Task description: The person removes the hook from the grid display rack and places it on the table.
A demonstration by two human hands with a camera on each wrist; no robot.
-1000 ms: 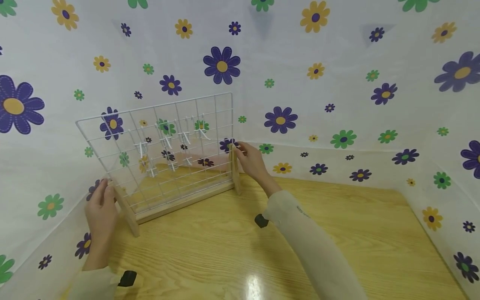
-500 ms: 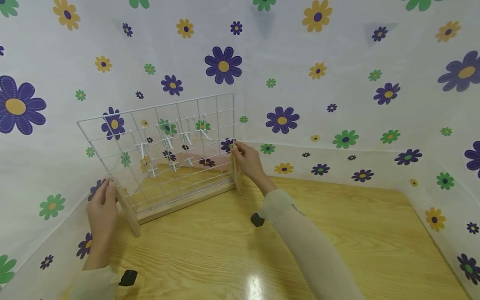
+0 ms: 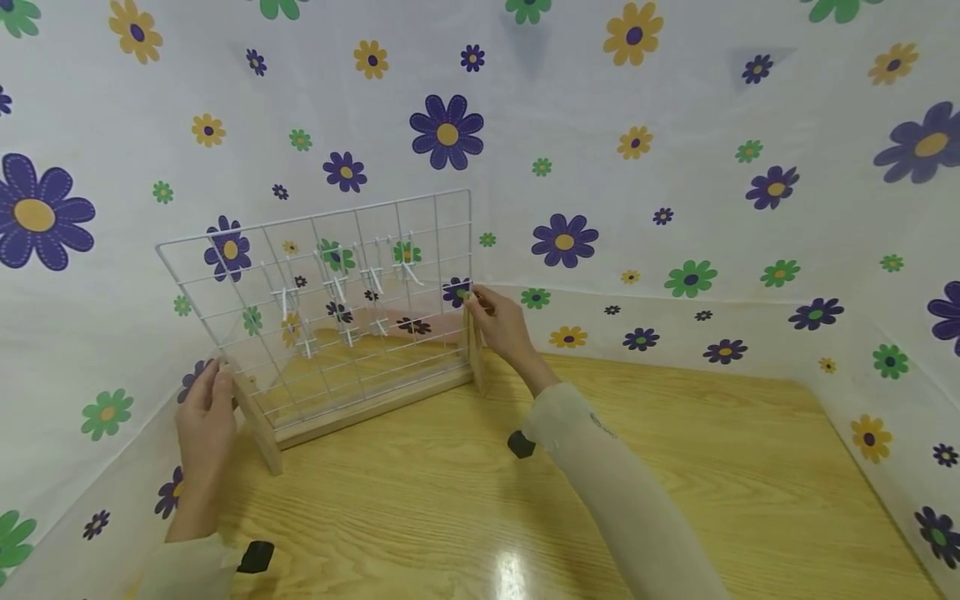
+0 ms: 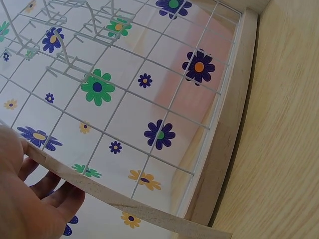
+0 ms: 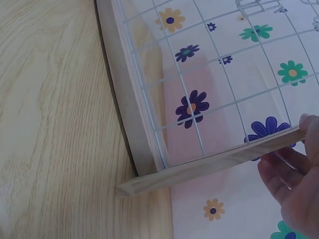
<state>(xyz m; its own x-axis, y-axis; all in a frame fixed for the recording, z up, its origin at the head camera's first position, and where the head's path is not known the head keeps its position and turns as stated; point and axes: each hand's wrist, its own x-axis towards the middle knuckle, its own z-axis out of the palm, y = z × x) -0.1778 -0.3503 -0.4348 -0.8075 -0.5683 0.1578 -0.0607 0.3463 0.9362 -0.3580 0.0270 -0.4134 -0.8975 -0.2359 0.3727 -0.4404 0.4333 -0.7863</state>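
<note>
A white wire grid rack point(image 3: 315, 217) with a pale wooden base bar point(image 3: 375, 405) stands on the table at the left. My left hand point(image 3: 204, 425) holds the top of its left wooden post point(image 3: 258, 421). In the left wrist view the fingers curl under that post point(image 4: 124, 199). Across the rack, my right hand point(image 3: 504, 325) pinches the upper end of the right post point(image 3: 476, 350). The right wrist view shows its thumb above that post point(image 5: 209, 167) and its fingers below. Several white hooks point(image 3: 339, 287) hang on the grid in two rows.
The wood-grain table point(image 3: 420, 500) extends in front and to the right of the rack. White flower-printed sheets point(image 3: 675, 183) rise close behind it and along both sides. A black piece point(image 3: 521, 444) sticks out at the right sleeve, another black piece point(image 3: 257, 557) at the left.
In the head view the rack and both hands have shifted very slightly to the right. Each hand keeps its hold on its post.
</note>
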